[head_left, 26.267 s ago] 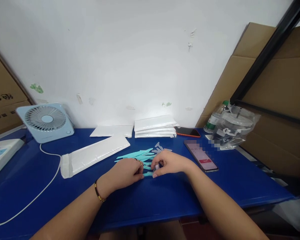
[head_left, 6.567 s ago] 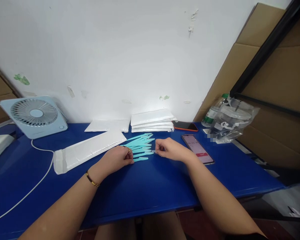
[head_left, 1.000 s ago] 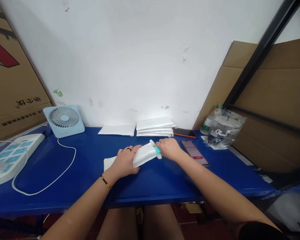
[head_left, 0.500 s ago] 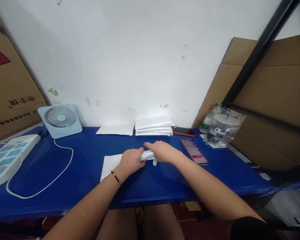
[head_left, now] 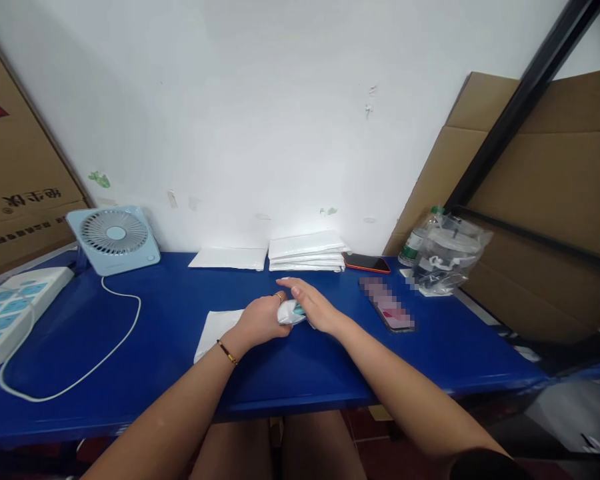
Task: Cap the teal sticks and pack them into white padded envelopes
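My left hand (head_left: 263, 315), with a ring and a bracelet, is closed around a white plastic-wrapped bundle (head_left: 287, 312). A bit of teal shows at the bundle's right end. My right hand (head_left: 313, 305) is against that end, its fingers stretched out and the thumb raised. What lies under its palm is hidden. A flat white packet (head_left: 216, 331) rests on the blue table (head_left: 170, 373), partly covered by my left hand and wrist. I cannot tell whether the bundle is joined to this packet.
Along the wall lie a white packet (head_left: 229, 258), a stack of white packets (head_left: 305, 253) and a red-edged phone (head_left: 367, 262). Another phone (head_left: 390, 307) is to the right, near a bottle (head_left: 413, 245) and clear bag (head_left: 447, 257). A fan (head_left: 114, 237) and power strip (head_left: 17, 310) stand left.
My right hand's fingers have straightened from a bent grip at the bundle's end. The teal part is now more visible. My left hand keeps its hold.
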Motion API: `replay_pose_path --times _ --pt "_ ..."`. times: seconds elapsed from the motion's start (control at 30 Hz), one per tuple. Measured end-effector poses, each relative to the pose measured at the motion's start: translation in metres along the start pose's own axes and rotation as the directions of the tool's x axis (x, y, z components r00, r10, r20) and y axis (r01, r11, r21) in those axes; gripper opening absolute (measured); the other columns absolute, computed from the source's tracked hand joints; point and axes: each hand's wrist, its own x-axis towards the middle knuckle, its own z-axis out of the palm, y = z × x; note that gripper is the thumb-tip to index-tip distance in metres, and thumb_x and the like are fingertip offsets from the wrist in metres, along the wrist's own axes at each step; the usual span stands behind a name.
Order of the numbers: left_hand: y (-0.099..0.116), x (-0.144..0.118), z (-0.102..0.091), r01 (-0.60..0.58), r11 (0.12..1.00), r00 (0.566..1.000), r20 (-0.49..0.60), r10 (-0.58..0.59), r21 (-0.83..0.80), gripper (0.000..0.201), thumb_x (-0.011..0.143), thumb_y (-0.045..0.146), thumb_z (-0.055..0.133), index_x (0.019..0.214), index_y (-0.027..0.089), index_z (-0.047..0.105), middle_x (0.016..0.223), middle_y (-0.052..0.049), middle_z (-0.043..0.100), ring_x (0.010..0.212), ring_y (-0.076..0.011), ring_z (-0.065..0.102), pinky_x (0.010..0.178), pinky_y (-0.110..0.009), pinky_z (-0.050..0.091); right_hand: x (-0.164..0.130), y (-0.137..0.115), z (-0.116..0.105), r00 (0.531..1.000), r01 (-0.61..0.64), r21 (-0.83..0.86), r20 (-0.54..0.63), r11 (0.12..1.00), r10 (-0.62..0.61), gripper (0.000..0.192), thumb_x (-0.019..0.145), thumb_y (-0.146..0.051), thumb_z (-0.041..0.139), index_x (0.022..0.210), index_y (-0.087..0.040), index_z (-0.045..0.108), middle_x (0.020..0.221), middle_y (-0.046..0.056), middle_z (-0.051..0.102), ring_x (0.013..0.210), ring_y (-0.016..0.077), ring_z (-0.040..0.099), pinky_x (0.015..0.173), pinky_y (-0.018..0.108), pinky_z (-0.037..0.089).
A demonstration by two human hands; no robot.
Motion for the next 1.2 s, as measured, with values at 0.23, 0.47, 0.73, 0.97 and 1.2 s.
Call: replay_pose_path --times 0.23,0.47,0.73,0.97,1.2 --pt "-0.002 -0.003 -0.009 -0.040 0.999 0.999 -0.004 0.040 0.009 0.041 0.063 0.042 0.064 0.095 0.022 0.048 0.081 0.000 0.064 0.077 -0.0226 0.062 0.062 -0.027 0.037 -0.008 0.017 -0.007 0.991 -0.125 -0.112 -0.056 0.986 0.119 0.042 0.091 -0.046 0.036 0.121 -0.022 0.053 0.118 0.008 0.057 0.109 0.0206 0.052 0.094 0.037 0.038" --pt "-0.002 -0.005 -0.006 -0.181 0.979 0.983 -0.012 0.183 0.091 0.062 0.058 0.038 0.070 0.113 0.021 0.047 0.102 -0.006 0.062 0.099 -0.0265 0.056 0.092 -0.040 0.034 -0.010 0.003 0.005 0.978 -0.207 0.146 0.064 0.967 0.199 0.033 0.091 -0.044 0.037 0.107 -0.023 0.056 0.087 0.001 0.063 0.075 0.0143 0.060 0.070 0.028 0.047" --pt "-0.005 -0.062 -0.019 -0.230 0.944 0.961 -0.099 0.259 0.239 0.080 0.065 0.000 0.045 0.138 0.028 0.026 0.136 -0.005 0.043 0.127 -0.0191 0.036 0.108 -0.044 0.022 -0.067 -0.028 -0.006 0.897 -0.420 0.310 0.285 0.853 0.338 0.035 0.084 -0.038 0.050 0.113 -0.022 0.038 0.061 -0.006 0.052 0.052 0.0154 0.061 0.044 0.023 0.045" --pt "0.020 -0.142 0.010 -0.372 0.917 0.868 -0.296 0.398 0.142 0.033 0.076 0.023 0.060 0.109 0.028 0.057 0.110 -0.003 0.060 0.098 -0.0180 0.056 0.084 -0.034 0.045 -0.098 -0.049 0.001 0.980 -0.127 -0.292 0.109 0.948 0.165 0.050 0.068 -0.037 0.068 0.113 -0.025 0.052 0.103 0.005 0.054 0.092 0.0197 0.054 0.078 0.032 0.045" --pt "0.010 -0.145 0.047 -0.459 0.874 0.790 -0.378 0.483 0.159 0.022 0.087 0.011 0.047 0.102 0.023 0.061 0.092 -0.001 0.068 0.089 -0.0131 0.060 0.078 -0.026 0.048 -0.062 -0.041 0.020 0.910 0.219 -0.389 0.413 0.895 -0.043 0.062 0.069 -0.045 0.069 0.126 -0.030 0.049 0.132 0.007 0.043 0.121 0.0256 0.035 0.098 0.039 0.032"
